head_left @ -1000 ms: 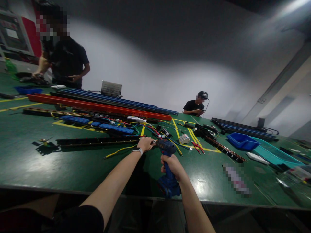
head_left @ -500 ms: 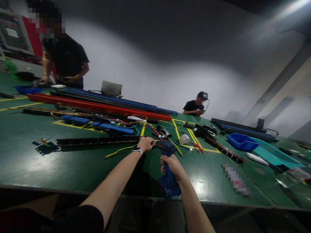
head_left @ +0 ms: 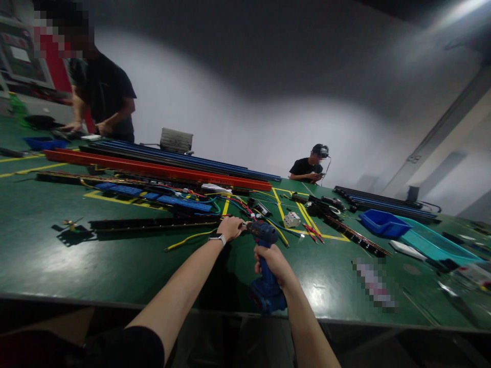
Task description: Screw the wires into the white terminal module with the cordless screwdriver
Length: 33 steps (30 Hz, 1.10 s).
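Blue pistol-shaped power drill: clamped in R. hand over green tabletop, nose at L. hand.
L. hand: curled at drill tip; grip obscured, can't tell.
Long black strip: rt. end by L. hand.
Risk: fingers poss. nicked if tip slips, clearance v. small.

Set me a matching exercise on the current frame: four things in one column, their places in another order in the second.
Column one:
1. drill
2. watch
3. long orange-red bar
4. teal basket

Column two:
A. on the wrist of the left hand
B. at the right side of the table, beside a blue bin
C. gripped in the right hand
D. on the near side of the blue bars

Right pairs: 1-C, 2-A, 3-D, 4-B
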Motion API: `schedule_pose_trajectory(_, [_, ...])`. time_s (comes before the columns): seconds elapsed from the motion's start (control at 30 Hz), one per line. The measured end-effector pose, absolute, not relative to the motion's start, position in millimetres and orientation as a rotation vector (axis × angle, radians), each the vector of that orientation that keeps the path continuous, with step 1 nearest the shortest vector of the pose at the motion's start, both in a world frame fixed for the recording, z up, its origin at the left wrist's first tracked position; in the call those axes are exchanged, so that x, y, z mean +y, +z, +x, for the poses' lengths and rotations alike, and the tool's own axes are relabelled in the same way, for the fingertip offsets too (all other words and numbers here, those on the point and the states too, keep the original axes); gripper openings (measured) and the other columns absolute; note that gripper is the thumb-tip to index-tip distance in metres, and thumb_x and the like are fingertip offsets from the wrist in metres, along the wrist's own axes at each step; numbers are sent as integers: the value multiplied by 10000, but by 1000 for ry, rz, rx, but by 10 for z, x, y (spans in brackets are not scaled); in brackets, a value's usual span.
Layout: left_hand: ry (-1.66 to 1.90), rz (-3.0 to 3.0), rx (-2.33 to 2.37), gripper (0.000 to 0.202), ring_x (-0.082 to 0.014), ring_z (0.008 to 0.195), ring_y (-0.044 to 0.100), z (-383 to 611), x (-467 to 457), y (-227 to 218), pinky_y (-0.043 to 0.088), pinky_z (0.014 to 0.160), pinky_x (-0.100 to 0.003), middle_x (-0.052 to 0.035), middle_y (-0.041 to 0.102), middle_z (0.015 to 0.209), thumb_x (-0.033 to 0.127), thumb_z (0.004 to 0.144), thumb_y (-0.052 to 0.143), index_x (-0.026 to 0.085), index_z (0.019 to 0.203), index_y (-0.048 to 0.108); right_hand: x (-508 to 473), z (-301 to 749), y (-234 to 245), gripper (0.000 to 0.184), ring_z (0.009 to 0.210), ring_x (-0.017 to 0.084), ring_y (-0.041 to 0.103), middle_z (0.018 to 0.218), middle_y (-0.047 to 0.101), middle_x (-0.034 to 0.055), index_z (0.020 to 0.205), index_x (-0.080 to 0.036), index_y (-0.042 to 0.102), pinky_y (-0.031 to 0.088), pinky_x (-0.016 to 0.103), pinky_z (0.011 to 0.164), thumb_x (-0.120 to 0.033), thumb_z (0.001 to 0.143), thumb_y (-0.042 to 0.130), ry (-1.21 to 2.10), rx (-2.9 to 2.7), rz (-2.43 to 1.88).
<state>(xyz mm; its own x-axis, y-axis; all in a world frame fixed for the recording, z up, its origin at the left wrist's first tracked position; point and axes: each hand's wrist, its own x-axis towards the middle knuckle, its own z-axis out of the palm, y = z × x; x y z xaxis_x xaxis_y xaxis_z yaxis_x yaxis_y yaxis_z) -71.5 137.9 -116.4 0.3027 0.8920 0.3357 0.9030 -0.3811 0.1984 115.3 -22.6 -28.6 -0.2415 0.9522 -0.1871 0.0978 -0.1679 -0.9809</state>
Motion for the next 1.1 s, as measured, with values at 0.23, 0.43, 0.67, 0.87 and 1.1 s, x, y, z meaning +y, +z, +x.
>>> schedule_pose_trajectory(0.23, [-632,-2518,-1757,333,-248,1000,650,-715,1389,-1166,413,884,-363,-96,741,1000,476,920,518,239,1002,736,-233,1156,-292,189,407,116,568,551,499,-42,655,-186,491,378,219,427,-327,728,594,1499,-1357,-1263])
schedule_pose_trajectory(0.43, [-596,-2513,-1743,328,-244,986,655,-718,1417,-1186,417,869,-359,-88,741,987,463,926,504,237,994,731,-233,1163,-311,191,393,103,553,566,498,-53,691,-183,496,382,212,422,-340,725,600,1500,-1353,-1237])
schedule_pose_trajectory(0.67, [-609,-2508,-1729,348,-250,980,659,-720,1430,-1201,420,868,-363,-87,742,971,489,926,497,246,1004,734,-221,1160,-315,194,394,109,559,562,502,-48,683,-184,495,376,212,417,-338,724,605,1502,-1354,-1241])
schedule_pose_trajectory(0.87, [-595,-2509,-1736,370,-251,981,661,-721,1415,-1188,420,869,-361,-95,744,985,506,926,494,239,1015,735,-215,1159,-314,191,402,115,565,564,504,-46,680,-181,504,378,215,420,-341,721,601,1499,-1359,-1247])
schedule_pose_trajectory(1.1, [-596,-2516,-1734,357,-248,978,661,-723,1393,-1166,414,870,-358,-93,746,992,488,927,497,246,1030,738,-203,1165,-328,188,400,117,564,559,497,-48,666,-186,488,370,219,418,-329,722,596,1501,-1371,-1254])
